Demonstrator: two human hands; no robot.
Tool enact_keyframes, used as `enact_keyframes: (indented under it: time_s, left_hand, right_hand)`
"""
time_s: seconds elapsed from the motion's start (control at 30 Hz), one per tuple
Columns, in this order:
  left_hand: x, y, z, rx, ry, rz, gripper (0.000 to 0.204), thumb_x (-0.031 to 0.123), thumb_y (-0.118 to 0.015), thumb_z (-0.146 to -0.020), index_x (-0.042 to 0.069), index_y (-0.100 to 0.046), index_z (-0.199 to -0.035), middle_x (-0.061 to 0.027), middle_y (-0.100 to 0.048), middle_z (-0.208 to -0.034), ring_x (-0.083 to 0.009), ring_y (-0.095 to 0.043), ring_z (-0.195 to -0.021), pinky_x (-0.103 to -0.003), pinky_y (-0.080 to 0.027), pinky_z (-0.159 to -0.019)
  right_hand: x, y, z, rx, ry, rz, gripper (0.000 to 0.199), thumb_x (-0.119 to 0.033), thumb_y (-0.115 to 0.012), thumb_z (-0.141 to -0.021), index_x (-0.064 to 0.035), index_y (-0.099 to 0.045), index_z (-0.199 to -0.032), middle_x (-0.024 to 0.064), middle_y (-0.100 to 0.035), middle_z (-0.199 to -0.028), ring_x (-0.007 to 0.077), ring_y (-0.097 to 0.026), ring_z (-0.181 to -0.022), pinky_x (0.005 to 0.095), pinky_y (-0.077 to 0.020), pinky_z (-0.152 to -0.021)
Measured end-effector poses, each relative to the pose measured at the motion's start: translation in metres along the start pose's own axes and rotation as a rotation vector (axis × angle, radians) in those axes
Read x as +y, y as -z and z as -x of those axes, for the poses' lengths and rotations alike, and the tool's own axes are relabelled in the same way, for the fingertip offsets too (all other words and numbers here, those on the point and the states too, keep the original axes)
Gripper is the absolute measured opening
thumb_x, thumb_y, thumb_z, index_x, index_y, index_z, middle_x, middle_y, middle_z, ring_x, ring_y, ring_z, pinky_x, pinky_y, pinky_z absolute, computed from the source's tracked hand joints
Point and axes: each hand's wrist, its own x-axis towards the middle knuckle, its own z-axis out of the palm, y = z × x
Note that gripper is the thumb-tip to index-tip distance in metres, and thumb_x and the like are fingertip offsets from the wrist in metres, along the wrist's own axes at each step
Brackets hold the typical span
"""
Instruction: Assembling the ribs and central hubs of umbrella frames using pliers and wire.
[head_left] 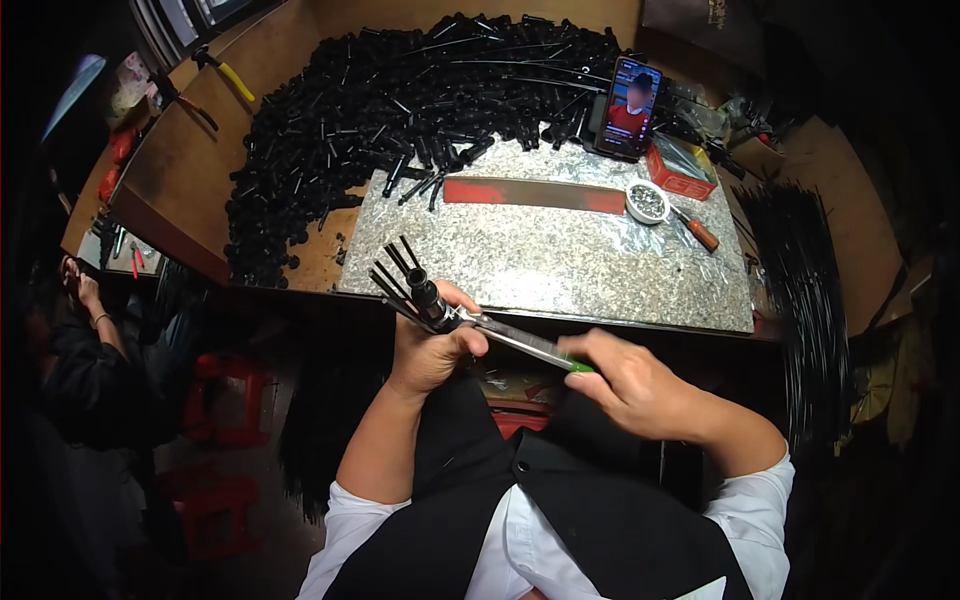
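My left hand [432, 355] is wrapped round a black tubular part [427, 295] with a ring-shaped open end, held in front of the table's near edge. Several thin black rods [392, 285] stick out beside it on the far left side. From that hand a long narrow metal tool [522, 341] runs right and toward me. Its green end [580, 368] lies in my right hand [625, 380], which is closed on it; the fingers are slightly blurred. Whether the tool's far tip grips the part is hard to make out.
A large heap of black tubular parts [330, 140] fills the back left. On the speckled tabletop [520, 260] lie a long red-brown strip [530, 194], a white bowl of small metal pieces [647, 203] and a screwdriver [700, 234]. A phone [630, 110] stands behind; black rods [805, 300] hang right.
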Motion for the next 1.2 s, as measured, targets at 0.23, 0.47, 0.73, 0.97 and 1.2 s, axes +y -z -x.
enact_keyframes:
  time_s: [0.23,0.47,0.73,0.97,1.2]
  left_hand:
    - [-0.008,0.008,0.000,-0.130,-0.041,0.087,0.049,0.026,-0.091,-0.049,0.002,-0.062,-0.082,0.0010,-0.056,-0.075,-0.0093,-0.052,-0.070,-0.023,-0.041,-0.063]
    - [-0.008,0.005,-0.004,-0.074,-0.030,0.117,0.046,0.021,-0.091,-0.054,0.004,-0.061,-0.083,0.0012,-0.057,-0.079,-0.0082,-0.052,-0.071,-0.023,-0.042,-0.065]
    - [-0.005,0.011,-0.006,-0.287,-0.049,0.125,0.049,0.021,-0.091,-0.051,0.002,-0.065,-0.088,0.0001,-0.058,-0.081,-0.0095,-0.054,-0.075,-0.024,-0.042,-0.067]
    - [0.001,0.006,-0.006,-0.197,0.036,0.129,0.039,0.006,-0.089,-0.053,0.003,-0.062,-0.081,0.0005,-0.056,-0.078,-0.0083,-0.053,-0.072,-0.023,-0.042,-0.064]
    - [-0.002,0.015,-0.013,-0.279,0.064,0.112,0.052,0.017,-0.092,-0.051,0.005,-0.058,-0.089,0.0024,-0.054,-0.083,-0.0071,-0.048,-0.073,-0.023,-0.041,-0.066]
  right_hand:
    - [0.000,0.003,-0.003,-0.568,-0.578,-0.903,0.025,-0.023,-0.060,-0.092,-0.0012,-0.051,-0.100,0.0069,-0.060,-0.069,0.0131,-0.059,-0.060,0.0277,-0.0503,-0.057]
    - [0.026,-0.011,-0.005,0.335,0.328,0.631,0.054,-0.012,-0.073,-0.073,0.0045,-0.045,-0.116,0.0205,-0.056,-0.101,0.0348,-0.058,-0.083,0.0388,-0.0494,-0.072]
    - [0.050,-0.016,0.004,-0.565,-0.582,-1.323,0.024,-0.025,-0.047,-0.097,-0.0017,-0.051,-0.091,0.0157,-0.061,-0.069,0.0234,-0.060,-0.051,0.0326,-0.0503,-0.047]
    - [0.025,-0.006,-0.008,-0.317,-0.237,-0.272,0.040,-0.019,-0.068,-0.080,-0.0013,-0.047,-0.110,0.0116,-0.058,-0.084,0.0240,-0.062,-0.068,0.0333,-0.0513,-0.060]
    - [0.031,-0.008,-0.004,-0.258,-0.165,-0.385,0.051,-0.024,-0.067,-0.082,0.0004,-0.051,-0.124,0.0062,-0.055,-0.081,0.0167,-0.053,-0.071,0.0301,-0.0446,-0.067]
